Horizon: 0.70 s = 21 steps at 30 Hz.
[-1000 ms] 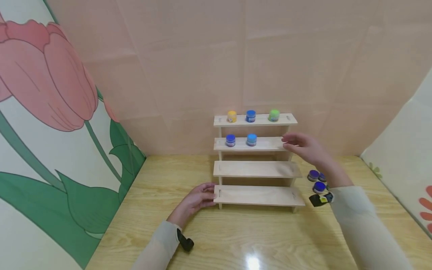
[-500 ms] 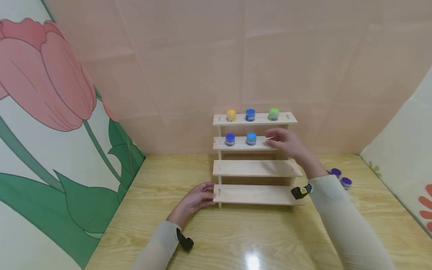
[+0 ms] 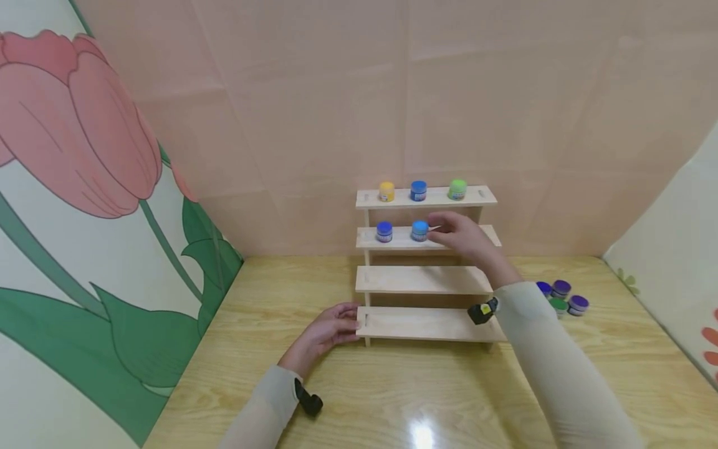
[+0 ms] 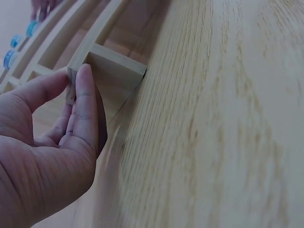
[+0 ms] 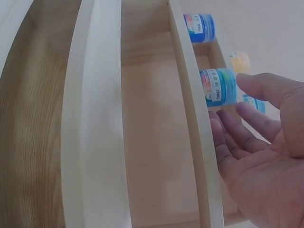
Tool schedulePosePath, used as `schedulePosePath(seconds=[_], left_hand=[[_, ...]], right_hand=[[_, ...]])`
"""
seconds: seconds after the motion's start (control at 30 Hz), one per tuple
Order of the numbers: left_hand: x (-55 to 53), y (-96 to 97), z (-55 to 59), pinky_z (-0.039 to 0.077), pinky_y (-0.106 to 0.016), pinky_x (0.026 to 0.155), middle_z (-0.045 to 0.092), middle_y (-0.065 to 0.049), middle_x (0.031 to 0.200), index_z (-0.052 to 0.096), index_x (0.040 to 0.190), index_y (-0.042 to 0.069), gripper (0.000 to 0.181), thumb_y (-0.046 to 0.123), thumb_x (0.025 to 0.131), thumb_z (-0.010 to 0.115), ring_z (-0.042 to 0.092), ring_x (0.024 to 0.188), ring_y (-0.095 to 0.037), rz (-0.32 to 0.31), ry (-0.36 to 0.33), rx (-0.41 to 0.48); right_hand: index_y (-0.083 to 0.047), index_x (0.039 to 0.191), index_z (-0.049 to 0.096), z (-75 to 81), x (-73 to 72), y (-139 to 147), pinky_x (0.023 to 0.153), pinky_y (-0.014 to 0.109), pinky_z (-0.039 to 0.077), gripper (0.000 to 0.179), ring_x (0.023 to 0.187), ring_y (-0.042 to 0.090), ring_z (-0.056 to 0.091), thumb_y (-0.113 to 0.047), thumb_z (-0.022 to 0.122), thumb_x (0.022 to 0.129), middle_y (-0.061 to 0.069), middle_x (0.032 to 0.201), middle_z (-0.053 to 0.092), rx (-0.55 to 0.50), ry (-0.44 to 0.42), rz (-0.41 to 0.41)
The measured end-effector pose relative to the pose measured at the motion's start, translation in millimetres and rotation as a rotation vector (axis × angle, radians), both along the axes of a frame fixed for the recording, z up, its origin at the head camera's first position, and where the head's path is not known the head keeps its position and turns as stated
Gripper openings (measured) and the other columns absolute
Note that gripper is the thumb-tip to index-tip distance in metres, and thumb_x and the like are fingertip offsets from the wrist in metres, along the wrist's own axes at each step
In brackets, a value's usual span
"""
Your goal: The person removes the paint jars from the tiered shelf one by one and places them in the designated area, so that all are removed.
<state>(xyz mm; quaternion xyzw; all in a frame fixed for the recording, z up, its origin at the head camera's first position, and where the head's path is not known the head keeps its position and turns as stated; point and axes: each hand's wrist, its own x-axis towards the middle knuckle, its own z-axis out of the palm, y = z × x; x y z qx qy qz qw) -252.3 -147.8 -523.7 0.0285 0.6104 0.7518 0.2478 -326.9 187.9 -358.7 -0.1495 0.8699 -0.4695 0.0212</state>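
Note:
A stepped wooden display rack (image 3: 421,322) stands on the table. My left hand (image 3: 330,327) pinches the left end of its lowest shelf between thumb and fingers; the left wrist view shows the thumb and fingers (image 4: 85,104) on either side of the board. On the second shelf from the top, a light blue paint jar (image 3: 419,231) stands upright beside a dark blue jar (image 3: 384,232). My right hand (image 3: 462,237) is at the light blue jar's right side. In the right wrist view its thumb (image 5: 266,88) is by the lid, and the loosely bent fingers do not wrap the jar.
Yellow (image 3: 386,192), blue (image 3: 418,191) and green (image 3: 457,190) jars stand on the top shelf. Several purple, blue and green-lidded jars (image 3: 578,305) sit on the table (image 3: 336,399) right of the rack, behind the right forearm. A pink wall covering (image 3: 303,125) closes the back.
My right hand has moved left along the second shelf, from its right end to the light blue jar. My left hand has stayed at the lowest shelf's end.

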Motion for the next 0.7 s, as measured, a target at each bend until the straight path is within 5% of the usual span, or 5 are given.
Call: schedulePosePath(seconds=[0.7], left_hand=[[0.0,0.9,-1.1,0.062,-0.028,0.074,0.058,-0.012,0.128,0.046,0.146,-0.002,0.056,-0.006,0.093,0.063,0.066,0.092,-0.019,0.019,0.0,-0.01]], right_hand=[[-0.004,0.141,0.054,-1.8,-13.2,-23,0.107,0.052,0.046,0.05,0.12,0.036,0.052,-0.019,0.071,0.096,0.02,0.131,0.057,0.136,0.001,-0.082]])
